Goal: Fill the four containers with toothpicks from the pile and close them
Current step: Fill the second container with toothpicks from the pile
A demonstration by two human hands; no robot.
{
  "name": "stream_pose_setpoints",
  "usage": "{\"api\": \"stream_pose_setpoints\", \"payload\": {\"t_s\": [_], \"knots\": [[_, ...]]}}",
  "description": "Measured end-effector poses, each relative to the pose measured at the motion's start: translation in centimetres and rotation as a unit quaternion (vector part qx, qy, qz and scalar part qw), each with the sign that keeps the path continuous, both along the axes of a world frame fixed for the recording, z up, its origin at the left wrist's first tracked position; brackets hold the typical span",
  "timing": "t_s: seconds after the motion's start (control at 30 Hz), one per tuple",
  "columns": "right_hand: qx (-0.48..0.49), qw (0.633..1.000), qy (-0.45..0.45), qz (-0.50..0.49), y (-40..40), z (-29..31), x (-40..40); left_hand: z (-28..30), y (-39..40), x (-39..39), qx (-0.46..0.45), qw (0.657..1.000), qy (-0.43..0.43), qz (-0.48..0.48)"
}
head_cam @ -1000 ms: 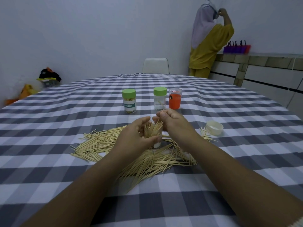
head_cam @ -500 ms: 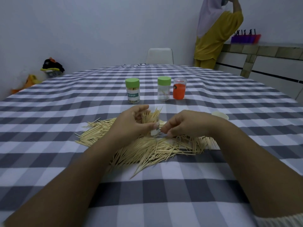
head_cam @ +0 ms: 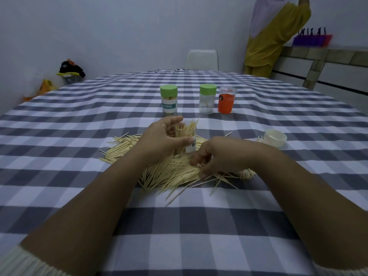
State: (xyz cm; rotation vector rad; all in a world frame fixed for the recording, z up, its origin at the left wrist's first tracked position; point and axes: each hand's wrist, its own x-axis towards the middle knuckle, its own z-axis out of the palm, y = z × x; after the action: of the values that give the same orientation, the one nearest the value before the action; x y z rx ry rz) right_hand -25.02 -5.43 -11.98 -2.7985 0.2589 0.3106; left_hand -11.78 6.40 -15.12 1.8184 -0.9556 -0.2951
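Note:
My left hand [head_cam: 159, 137] grips a clear container [head_cam: 189, 140] standing upright over the toothpick pile [head_cam: 171, 172], with toothpicks sticking out of its open top. My right hand [head_cam: 219, 156] is down on the pile to its right, fingers curled and pinching toothpicks. Farther back stand a labelled container with a green lid [head_cam: 168, 100], a nearly empty clear one with a green lid [head_cam: 207, 99] and an orange one [head_cam: 226, 100] without a visible lid. A white lid [head_cam: 275, 138] lies upside down at the right.
The checked tablecloth [head_cam: 79, 156] covers a round table. A white chair [head_cam: 201, 60] stands at the far side. A person in yellow [head_cam: 272, 36] stands by a counter at the back right. Bags [head_cam: 69, 71] lie on the floor at the left.
My right hand has dropped from the container's mouth to the pile on the right and closed on toothpicks. The left hand still holds the container. The camera tilted up slightly.

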Motion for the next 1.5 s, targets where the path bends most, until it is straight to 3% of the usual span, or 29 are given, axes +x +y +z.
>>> {"api": "stream_pose_setpoints", "payload": {"t_s": [0.27, 0.5, 0.6, 0.73, 0.93, 1.03, 1.13, 1.2, 1.3, 1.5], "knots": [[-0.006, 0.999, -0.031, -0.033, -1.1, -0.1, 0.2, 0.0, -0.1, 0.1, -0.005, 1.000, 0.002, 0.005], [0.131, 0.982, -0.108, -0.080, -3.8, 0.3, -0.6, -0.2, -0.2, 0.2, -0.029, 0.999, 0.036, 0.013], [0.226, 0.959, -0.145, -0.090, -4.5, 0.1, -0.7, -0.2, -0.3, 0.1, -0.032, 0.999, 0.040, 0.018], [0.340, 0.904, -0.225, -0.128, -4.8, -0.1, -0.6, -0.3, -0.3, 0.0, -0.034, 0.998, 0.046, 0.020], [0.481, 0.780, -0.332, -0.225, -4.1, -0.7, 0.6, -0.2, -0.6, -1.1, -0.021, 0.999, 0.022, 0.014], [0.494, 0.712, -0.420, -0.271, -3.6, -0.9, 1.4, -0.3, -0.8, -1.8, -0.017, 1.000, 0.010, 0.001], [0.535, 0.610, -0.504, -0.296, -3.3, -0.7, 1.8, -0.3, -1.0, -2.3, -0.010, 1.000, 0.000, -0.007], [0.544, 0.579, -0.531, -0.295, -3.2, -0.6, 1.9, -0.3, -1.1, -2.6, -0.011, 1.000, 0.004, -0.013], [0.535, 0.605, -0.526, -0.266, -2.5, -0.8, 2.0, -0.4, -1.1, -2.8, -0.018, 1.000, 0.003, -0.020], [0.448, 0.734, -0.444, -0.251, -1.8, -2.1, 2.5, -0.4, -1.1, -2.9, -0.024, 0.999, 0.005, -0.023]]}}
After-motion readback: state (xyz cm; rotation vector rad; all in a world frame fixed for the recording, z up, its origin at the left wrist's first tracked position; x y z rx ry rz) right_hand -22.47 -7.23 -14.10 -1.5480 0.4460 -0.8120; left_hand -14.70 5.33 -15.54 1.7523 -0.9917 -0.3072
